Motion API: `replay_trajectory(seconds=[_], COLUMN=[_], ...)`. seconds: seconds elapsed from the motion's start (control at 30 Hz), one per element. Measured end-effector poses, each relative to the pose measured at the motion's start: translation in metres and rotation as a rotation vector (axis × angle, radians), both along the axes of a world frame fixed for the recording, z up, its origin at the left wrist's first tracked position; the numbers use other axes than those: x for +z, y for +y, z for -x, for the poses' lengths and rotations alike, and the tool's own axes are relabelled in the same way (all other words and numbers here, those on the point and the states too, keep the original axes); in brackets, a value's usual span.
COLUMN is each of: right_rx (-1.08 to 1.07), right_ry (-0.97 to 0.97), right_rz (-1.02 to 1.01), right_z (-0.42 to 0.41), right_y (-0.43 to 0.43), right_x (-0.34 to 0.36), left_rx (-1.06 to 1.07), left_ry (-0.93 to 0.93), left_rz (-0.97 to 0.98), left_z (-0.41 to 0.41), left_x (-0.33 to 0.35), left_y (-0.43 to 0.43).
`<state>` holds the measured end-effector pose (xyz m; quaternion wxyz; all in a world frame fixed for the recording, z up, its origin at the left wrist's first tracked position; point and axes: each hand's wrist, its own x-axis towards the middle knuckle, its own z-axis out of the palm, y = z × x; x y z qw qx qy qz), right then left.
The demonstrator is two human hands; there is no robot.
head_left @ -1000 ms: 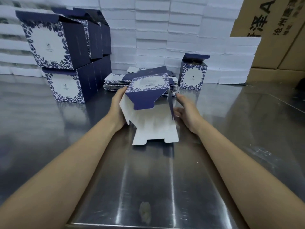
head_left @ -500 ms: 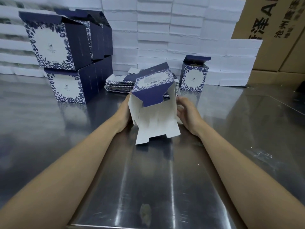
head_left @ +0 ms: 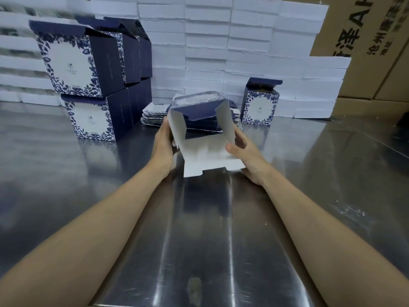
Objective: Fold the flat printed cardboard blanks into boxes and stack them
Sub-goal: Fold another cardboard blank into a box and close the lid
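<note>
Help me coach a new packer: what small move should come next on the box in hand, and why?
Probably fold the two white side flaps inward. The half-formed box, gripped by the left hand and right hand, has its open end facing the camera, those flaps splayed outward and the long tabbed flap hanging open below them.

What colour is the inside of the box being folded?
The box is white inside; head view.

Fingers of the left grip (head_left: 162, 144) are hidden behind the half-folded box (head_left: 205, 149), whose top panel is blurred. The box covers part of the pile of flat blanks (head_left: 155, 116). Lettering on the brown carton (head_left: 376, 74) runs off the picture's edge.
</note>
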<state>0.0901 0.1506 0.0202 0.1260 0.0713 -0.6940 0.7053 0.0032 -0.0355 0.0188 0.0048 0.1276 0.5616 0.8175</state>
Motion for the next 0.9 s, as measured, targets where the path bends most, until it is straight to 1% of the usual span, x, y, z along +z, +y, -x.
replay_trajectory(seconds=[0.03, 0.1, 0.17, 0.23, 0.27, 0.33, 0.4, 0.47, 0.6, 0.7, 0.77, 0.83, 0.9], right_rx=[-0.04, -0.08, -0.074, -0.112, -0.15, -0.212, -0.273, -0.296, -0.313, -0.317, -0.358, -0.378, -0.368], right_ry=[0.003, 0.034, 0.086, 0.101, 0.105, 0.11, 0.093, 0.076, 0.076, 0.093, 0.101, 0.121, 0.158], right_rz=[0.039, 0.173, 0.354, 0.502, 0.544, 0.559, 0.559, 0.55, 0.522, 0.555, 0.581, 0.613, 0.644], right_z=[0.001, 0.004, 0.004, 0.004, 0.003, 0.003, 0.001, 0.0, 0.0, 0.001, 0.002, 0.005, 0.007], right_y=[0.0, 0.003, 0.003, 0.002, 0.001, -0.001, -0.004, -0.005, -0.009, -0.012, -0.012, -0.01, -0.008], right_x=[0.0, 0.001, 0.004, 0.007, 0.009, 0.011, 0.012, 0.012, 0.009, 0.006, 0.005, 0.003, 0.001], left_rx=[0.003, -0.005, -0.017, -0.035, -0.052, -0.089, -0.124, -0.149, -0.17, -0.199, -0.24, -0.235, -0.139], left_ry=[0.058, 0.251, 0.478, 0.603, 0.625, 0.621, 0.57, 0.534, 0.589, 0.625, 0.636, 0.612, 0.59], left_rz=[0.009, 0.019, 0.091, 0.165, 0.201, 0.312, 0.427, 0.5, 0.661, 0.833, 0.923, 0.886, 0.756], left_z=[0.0, -0.001, -0.006, -0.011, -0.012, -0.015, -0.018, -0.019, -0.02, -0.018, -0.017, -0.017, -0.018], left_x=[-0.001, -0.003, -0.002, -0.002, -0.002, -0.002, -0.004, -0.003, -0.003, -0.007, -0.011, -0.013, -0.011], left_y=[-0.001, -0.005, -0.006, -0.004, -0.003, -0.003, -0.002, -0.001, 0.0, 0.0, 0.001, 0.001, 0.002])
